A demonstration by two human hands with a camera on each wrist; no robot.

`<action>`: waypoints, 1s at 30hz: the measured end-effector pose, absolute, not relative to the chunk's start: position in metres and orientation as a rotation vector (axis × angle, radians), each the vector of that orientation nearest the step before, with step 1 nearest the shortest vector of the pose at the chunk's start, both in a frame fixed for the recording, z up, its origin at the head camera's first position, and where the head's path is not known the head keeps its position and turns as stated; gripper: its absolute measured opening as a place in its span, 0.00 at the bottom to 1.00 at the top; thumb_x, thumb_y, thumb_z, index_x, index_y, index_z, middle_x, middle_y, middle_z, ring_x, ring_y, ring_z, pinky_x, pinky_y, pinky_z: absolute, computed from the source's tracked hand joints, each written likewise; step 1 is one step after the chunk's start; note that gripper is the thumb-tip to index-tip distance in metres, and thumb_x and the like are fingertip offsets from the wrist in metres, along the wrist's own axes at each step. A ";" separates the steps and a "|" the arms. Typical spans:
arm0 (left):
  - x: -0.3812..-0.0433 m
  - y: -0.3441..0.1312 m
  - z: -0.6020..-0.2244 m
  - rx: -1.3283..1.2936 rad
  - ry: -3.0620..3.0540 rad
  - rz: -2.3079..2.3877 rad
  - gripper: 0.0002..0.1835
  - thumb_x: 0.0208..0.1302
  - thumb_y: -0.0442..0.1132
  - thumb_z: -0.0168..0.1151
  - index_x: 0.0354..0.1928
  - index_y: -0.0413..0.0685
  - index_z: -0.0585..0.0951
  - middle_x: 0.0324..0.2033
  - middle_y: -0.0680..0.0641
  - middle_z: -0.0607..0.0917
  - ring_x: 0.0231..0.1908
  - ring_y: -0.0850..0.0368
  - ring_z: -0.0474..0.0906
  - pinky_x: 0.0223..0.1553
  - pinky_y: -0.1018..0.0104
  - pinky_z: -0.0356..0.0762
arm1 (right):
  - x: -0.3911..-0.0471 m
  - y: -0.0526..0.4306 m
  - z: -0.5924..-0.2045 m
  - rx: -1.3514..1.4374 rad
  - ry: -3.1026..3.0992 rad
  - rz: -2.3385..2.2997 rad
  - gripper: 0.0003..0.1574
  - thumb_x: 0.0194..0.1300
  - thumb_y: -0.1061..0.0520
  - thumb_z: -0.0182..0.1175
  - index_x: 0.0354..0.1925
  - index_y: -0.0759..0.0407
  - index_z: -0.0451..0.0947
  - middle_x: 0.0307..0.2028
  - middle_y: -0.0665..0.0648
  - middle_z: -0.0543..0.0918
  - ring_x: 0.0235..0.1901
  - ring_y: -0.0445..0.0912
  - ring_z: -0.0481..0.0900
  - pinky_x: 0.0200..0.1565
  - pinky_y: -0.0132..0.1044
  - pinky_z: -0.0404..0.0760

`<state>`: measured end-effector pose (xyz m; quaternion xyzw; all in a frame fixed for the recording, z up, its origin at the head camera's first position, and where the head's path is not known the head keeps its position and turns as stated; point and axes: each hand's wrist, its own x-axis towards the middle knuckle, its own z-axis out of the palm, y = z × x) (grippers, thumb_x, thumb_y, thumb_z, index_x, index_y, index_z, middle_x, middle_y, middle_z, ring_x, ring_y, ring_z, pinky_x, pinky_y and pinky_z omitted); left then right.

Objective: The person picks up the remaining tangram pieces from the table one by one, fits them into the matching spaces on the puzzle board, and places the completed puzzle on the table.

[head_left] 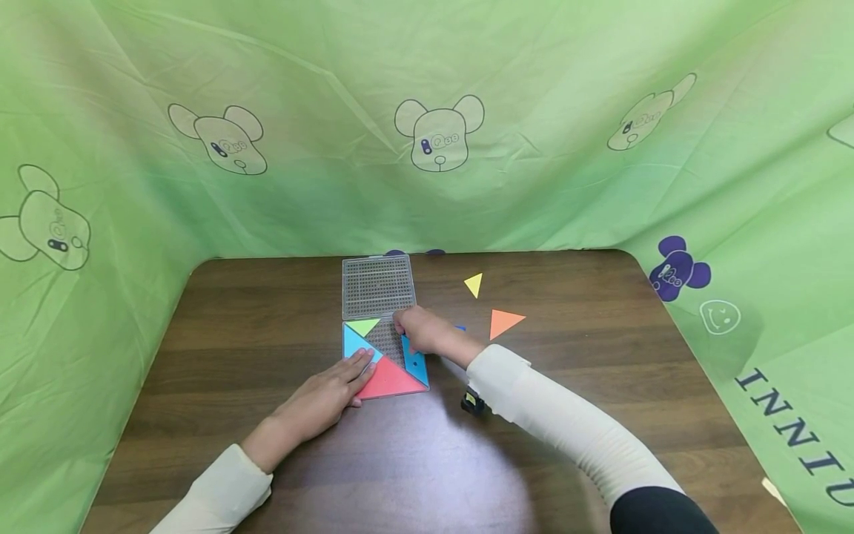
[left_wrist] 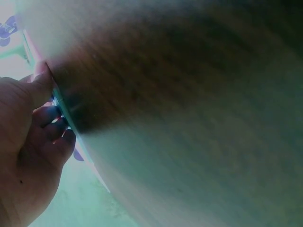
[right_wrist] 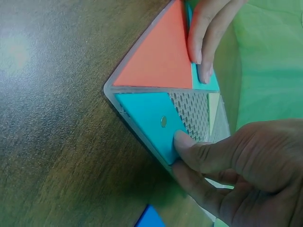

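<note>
Blue parallelogram (right_wrist: pixel 147 111), tip nearward, long axis along right side of tray (right_wrist: pixel 191 113)

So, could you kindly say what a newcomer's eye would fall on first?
Probably the large red triangle on the near side of the open case, partly covered by the left hand. Next, the right hand pinching a blue parallelogram at the case's right edge. Then the yellow triangle and orange triangle, farther right.
</note>
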<state>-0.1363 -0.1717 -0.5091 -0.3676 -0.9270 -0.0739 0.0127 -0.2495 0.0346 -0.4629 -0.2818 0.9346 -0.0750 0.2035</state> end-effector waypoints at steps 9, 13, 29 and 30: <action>-0.137 -0.172 -0.509 -1.149 -2.905 -0.227 0.30 0.61 0.46 0.55 0.64 0.46 0.62 0.67 0.45 0.57 0.68 0.51 0.52 0.64 0.57 0.61 | -0.248 0.033 -0.459 -0.776 2.593 -0.192 0.18 0.45 0.64 0.68 0.36 0.58 0.74 0.27 0.51 0.75 0.27 0.43 0.71 0.24 0.28 0.71; -0.136 -0.171 -0.507 -1.142 -2.924 -0.232 0.31 0.61 0.47 0.55 0.64 0.47 0.61 0.68 0.46 0.56 0.68 0.52 0.51 0.64 0.57 0.61 | -0.248 0.033 -0.457 -0.788 2.574 -0.167 0.21 0.43 0.62 0.70 0.37 0.58 0.73 0.29 0.51 0.75 0.29 0.43 0.72 0.27 0.29 0.73; -0.136 -0.171 -0.506 -1.131 -2.924 -0.233 0.31 0.61 0.47 0.55 0.64 0.46 0.61 0.67 0.46 0.57 0.68 0.51 0.52 0.63 0.56 0.62 | -0.249 0.033 -0.461 -0.765 2.576 -0.215 0.35 0.28 0.55 0.78 0.38 0.57 0.71 0.28 0.49 0.74 0.30 0.42 0.70 0.29 0.29 0.73; -0.136 -0.171 -0.506 -1.133 -2.920 -0.233 0.31 0.61 0.47 0.55 0.64 0.46 0.61 0.67 0.46 0.57 0.68 0.51 0.52 0.63 0.56 0.62 | -0.249 0.033 -0.461 -0.759 2.579 -0.215 0.35 0.28 0.55 0.77 0.38 0.57 0.72 0.29 0.49 0.74 0.30 0.42 0.70 0.29 0.29 0.74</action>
